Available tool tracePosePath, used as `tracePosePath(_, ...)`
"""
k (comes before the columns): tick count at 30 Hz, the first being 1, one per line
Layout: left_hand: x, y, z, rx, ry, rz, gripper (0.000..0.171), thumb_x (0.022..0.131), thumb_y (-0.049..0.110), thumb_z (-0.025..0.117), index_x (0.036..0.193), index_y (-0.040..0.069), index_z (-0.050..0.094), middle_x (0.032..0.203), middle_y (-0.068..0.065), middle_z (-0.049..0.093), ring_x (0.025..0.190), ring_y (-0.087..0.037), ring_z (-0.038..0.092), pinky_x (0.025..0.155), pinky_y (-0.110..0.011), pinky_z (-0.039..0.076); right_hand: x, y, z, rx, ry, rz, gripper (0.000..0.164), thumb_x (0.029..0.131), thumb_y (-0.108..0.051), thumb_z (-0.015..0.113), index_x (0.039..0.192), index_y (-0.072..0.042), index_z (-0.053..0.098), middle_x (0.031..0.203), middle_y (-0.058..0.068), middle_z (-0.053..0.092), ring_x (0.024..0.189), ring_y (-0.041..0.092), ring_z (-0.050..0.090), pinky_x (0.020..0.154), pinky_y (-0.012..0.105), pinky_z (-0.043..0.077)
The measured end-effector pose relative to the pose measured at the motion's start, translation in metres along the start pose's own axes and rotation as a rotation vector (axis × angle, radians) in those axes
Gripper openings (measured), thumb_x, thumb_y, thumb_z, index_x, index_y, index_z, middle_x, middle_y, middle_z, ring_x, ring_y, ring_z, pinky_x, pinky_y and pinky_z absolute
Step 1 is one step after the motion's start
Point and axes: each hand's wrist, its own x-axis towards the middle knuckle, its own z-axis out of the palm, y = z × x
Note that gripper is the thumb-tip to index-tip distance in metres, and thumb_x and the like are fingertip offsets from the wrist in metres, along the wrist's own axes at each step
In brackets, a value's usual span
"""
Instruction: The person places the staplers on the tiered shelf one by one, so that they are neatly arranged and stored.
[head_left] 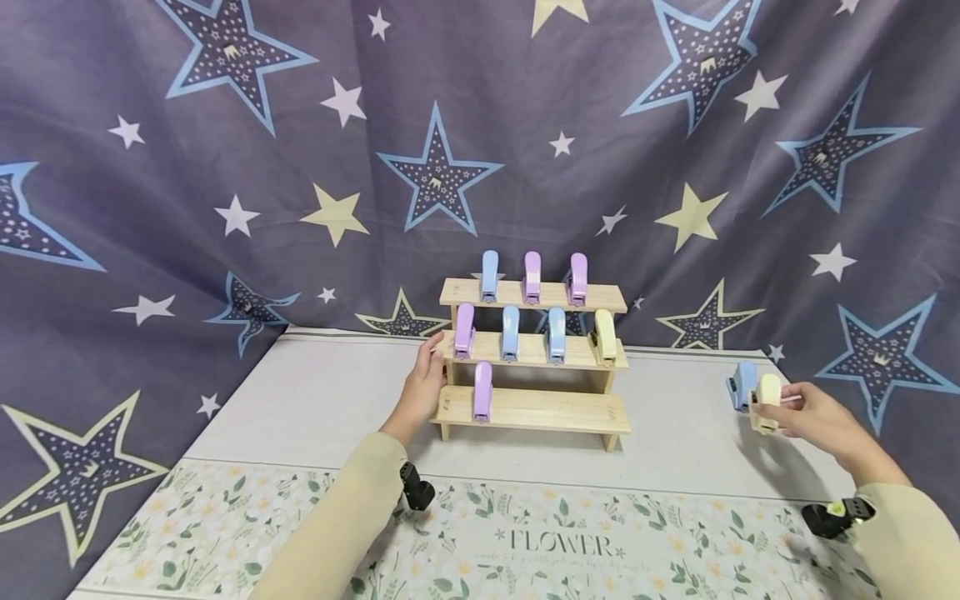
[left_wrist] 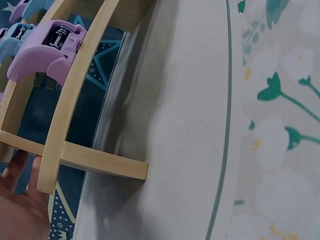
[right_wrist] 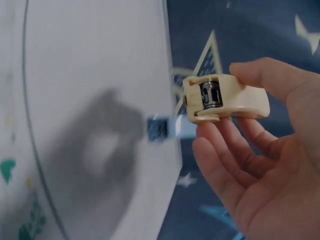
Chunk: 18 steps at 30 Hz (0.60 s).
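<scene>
In the head view my right hand (head_left: 813, 417) pinches a pale yellow stapler (head_left: 768, 404) above the table's right side. The right wrist view shows the thumb on one side of this stapler (right_wrist: 235, 97) and fingertips on the other. Behind it stands a blue stapler (head_left: 743, 385), partly covered. My left hand (head_left: 423, 387) grips the left end of the middle shelf on the three-step wooden stand (head_left: 555, 410). In the left wrist view, the fingers (left_wrist: 36, 175) are partly hidden by the wood. A purple stapler (head_left: 483, 392) stands alone on the bottom step.
The top step carries a blue stapler (head_left: 490, 277) and two purple ones. On the middle step stand a purple stapler (head_left: 464, 332), two blue ones and a yellow stapler (head_left: 604, 337). A flowered mat (head_left: 555, 517) lies along the front; a starry curtain (head_left: 525, 200) hangs behind.
</scene>
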Motion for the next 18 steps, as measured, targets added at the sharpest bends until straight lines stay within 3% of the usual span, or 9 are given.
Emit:
tracePosePath(7,-0.001,0.001,0.001,-0.007,0.001,0.006,0.046,0.111,0.028,0.027,0.157,0.020,0.030,0.154,-0.021,0.039,0.128,-0.041,0.052,0.106,-0.050,0.046,-0.005,-0.045,0.018,0.002,-0.036,-0.114,0.052,0.097,-0.027,0.068,0.119,0.014,0.043,0.100,0.017,0.063,0.078,0.015,0.061,0.067,0.028,0.056)
tracePosePath(18,-0.003,0.003,0.001,-0.018,-0.001,0.007,0.046,0.112,0.027,0.027,0.157,0.020,0.030,0.154,-0.022,0.039,0.128,-0.042,0.052,0.107,-0.051,0.045,-0.006,-0.106,0.073,0.129,-0.142,-0.274,0.041,0.091,-0.018,0.074,0.115,0.007,0.053,0.095,0.010,0.064,0.083,0.020,0.060,0.066,0.027,0.055)
